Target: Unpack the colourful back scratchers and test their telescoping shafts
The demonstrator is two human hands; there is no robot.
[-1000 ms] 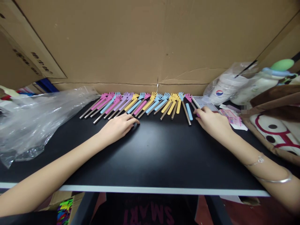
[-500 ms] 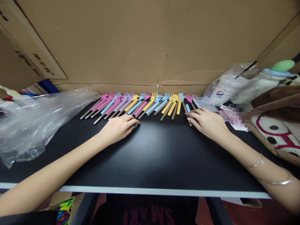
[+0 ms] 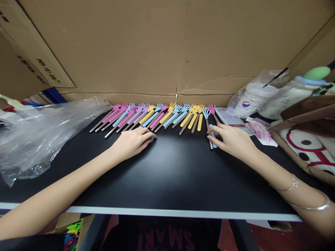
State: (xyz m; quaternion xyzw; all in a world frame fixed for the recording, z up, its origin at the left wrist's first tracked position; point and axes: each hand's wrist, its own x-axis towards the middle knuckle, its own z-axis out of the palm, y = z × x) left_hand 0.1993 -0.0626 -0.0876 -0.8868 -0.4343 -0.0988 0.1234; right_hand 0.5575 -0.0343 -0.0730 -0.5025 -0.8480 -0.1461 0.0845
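Blue claw-headed scratcher (image 3: 206,113) w/ a metal rod lies nr the R end of a row of bright scratchers (image 3: 165,118) on the black tabletop (image 3: 167,174). R hand (image 3: 231,140), half curled, touches its handle; can't tell if it grips. L hand (image 3: 132,143), loosely bent, is by the row; can't see what's under it. Brown cardboard wall (image 3: 157,52) blocks the back. Crinkly clear bag (image 3: 44,139) L; flat phone (image 3: 233,119) + white cup (image 3: 258,97) R.

Black tabletop (image 3: 167,177) is offering passage in front of backscratchers (image 3: 169,121); a cardboard panel (image 3: 167,48) is blocking behind them, a plastic bag (image 3: 47,132) leftward.
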